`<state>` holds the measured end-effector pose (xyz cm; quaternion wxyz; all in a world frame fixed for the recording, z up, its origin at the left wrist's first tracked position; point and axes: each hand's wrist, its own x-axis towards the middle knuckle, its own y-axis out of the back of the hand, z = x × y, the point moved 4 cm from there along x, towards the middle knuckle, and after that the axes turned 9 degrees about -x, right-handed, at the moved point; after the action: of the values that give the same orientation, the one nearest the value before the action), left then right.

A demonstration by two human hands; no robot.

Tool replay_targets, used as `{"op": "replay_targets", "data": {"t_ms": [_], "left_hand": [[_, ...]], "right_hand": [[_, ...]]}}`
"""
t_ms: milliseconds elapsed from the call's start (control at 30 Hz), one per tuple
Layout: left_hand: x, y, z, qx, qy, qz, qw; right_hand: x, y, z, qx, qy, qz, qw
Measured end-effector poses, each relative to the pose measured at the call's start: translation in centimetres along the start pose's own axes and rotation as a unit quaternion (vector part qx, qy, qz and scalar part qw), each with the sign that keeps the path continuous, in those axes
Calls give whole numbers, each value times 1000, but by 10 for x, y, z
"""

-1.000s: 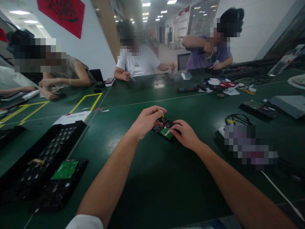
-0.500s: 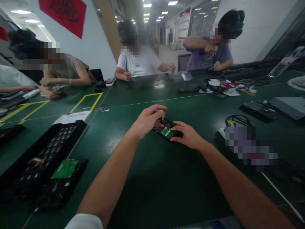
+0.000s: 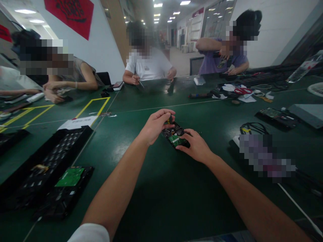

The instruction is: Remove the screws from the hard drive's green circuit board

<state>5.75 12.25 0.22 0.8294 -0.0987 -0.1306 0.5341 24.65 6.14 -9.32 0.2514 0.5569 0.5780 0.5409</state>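
Note:
A small black electronic unit with a green circuit board (image 3: 174, 139) lies on the table before me, its inner side facing up. My right hand (image 3: 197, 145) grips its near right end, thumb at the lower edge and fingers over the top. Over the far left end, my left hand (image 3: 159, 123) is closed with thumb and fingers around a small black-and-yellow piece (image 3: 170, 118). Its exact kind is too small and too covered to make out. The left fingertips hide part of the unit's far end.
On the green table (image 3: 121, 148), a long black casing (image 3: 63, 148) and another board-bearing black unit (image 3: 69, 177) lie to the left. At right are a blurred phone-like object (image 3: 264, 156), coiled black cable (image 3: 254, 128) and another opened unit (image 3: 276, 117). Several people sit across the table.
My left hand has turned slightly, showing more of the black-and-yellow piece. My right hand has shifted a little left along the unit. Across the table, one person's raised hand has moved left.

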Motion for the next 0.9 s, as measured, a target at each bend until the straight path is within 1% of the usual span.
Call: {"op": "replay_targets", "data": {"t_ms": [200, 300, 400, 567, 667, 767, 900], "left_hand": [[1, 4, -1, 63, -23, 9, 998], [1, 7, -1, 82, -22, 20, 996], [1, 5, 1, 78, -13, 23, 997], [-2, -1, 1, 37, 15, 25, 999], [-3, -2, 1, 20, 22, 18, 999], [-2, -2, 3, 25, 18, 18, 999], [-2, -1, 7, 56, -2, 37, 998]], "right_hand": [[-2, 2, 3, 17, 32, 2, 999], [-2, 1, 6, 24, 38, 2, 999], [-2, 0, 6, 35, 37, -1, 999], [-3, 1, 5, 53, 31, -14, 998], [-3, 0, 6, 50, 42, -14, 998], [-3, -2, 7, 48, 50, -11, 998], [-3, -3, 8, 41, 47, -21, 998]]}}
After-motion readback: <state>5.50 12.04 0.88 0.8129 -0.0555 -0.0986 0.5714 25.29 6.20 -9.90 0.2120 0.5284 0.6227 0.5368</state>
